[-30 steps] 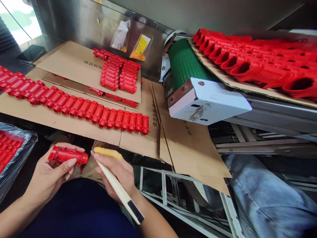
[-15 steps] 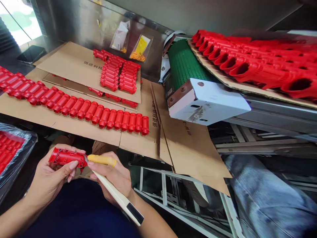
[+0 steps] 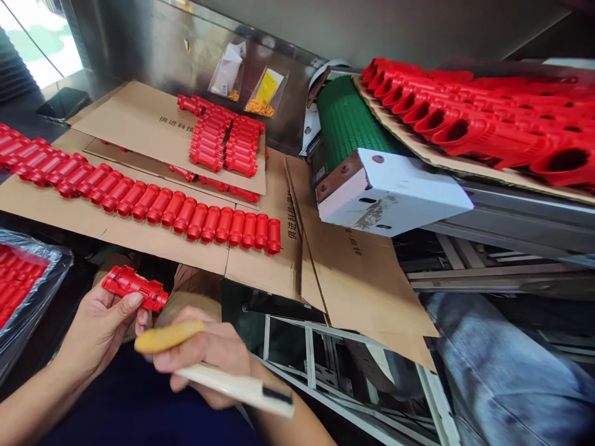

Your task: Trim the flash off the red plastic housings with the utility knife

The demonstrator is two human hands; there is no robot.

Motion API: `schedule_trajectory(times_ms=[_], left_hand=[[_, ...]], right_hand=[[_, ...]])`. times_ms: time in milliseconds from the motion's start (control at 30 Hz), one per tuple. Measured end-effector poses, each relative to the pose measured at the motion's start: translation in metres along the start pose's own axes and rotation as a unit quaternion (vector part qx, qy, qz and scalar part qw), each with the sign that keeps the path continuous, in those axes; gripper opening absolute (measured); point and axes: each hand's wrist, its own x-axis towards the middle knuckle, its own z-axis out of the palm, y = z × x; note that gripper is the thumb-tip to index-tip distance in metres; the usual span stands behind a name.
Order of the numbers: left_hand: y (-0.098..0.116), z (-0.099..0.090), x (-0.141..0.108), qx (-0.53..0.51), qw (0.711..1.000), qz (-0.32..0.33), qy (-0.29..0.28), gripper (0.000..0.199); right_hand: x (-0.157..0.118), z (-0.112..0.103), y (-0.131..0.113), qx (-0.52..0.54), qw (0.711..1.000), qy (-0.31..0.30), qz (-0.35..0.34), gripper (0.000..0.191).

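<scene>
My left hand (image 3: 100, 322) pinches a hollow red plastic housing (image 3: 134, 288) between thumb and fingers, above my lap. Just below and to its right, my right hand (image 3: 204, 353) grips a trimming knife (image 3: 237, 387) by its cream handle, whose black end points down to the right. A yellow finger cot (image 3: 170, 335) covers my right index finger. The blade is not clear, as this hand is blurred by motion. Beyond both hands, a long row of red housings (image 3: 171, 209) lies side by side on cardboard (image 3: 260, 272).
More red housings (image 3: 225, 136) rest on a raised cardboard sheet (image 3: 121, 118) behind the row. To the right, a green conveyor belt (image 3: 346, 121) carries stacked red parts (image 3: 465, 124). A plastic-lined bin (image 3: 60, 257) stands left. A person's jeans-clad leg (image 3: 502, 365) is at lower right.
The knife has come away from the housing, moving down and left as its handle swung flatter. My left hand has turned the housing, so another side now faces up.
</scene>
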Motion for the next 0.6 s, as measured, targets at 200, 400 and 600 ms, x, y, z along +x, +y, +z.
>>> schedule_trajectory(times_ms=[200,400,600], left_hand=[[-0.005,-0.004,-0.009,0.034,0.998,0.049,0.025,0.037],[-0.005,-0.007,-0.013,0.100,0.989,0.109,0.010,0.034],[-0.007,-0.016,-0.012,0.134,0.982,0.131,-0.017,0.033]], right_hand=[[0.003,0.002,-0.001,-0.048,0.984,0.163,0.054,0.019],[0.000,0.009,0.006,-0.155,0.974,0.161,-0.022,0.047],[0.002,0.007,0.004,-0.158,0.975,0.152,-0.023,0.045]])
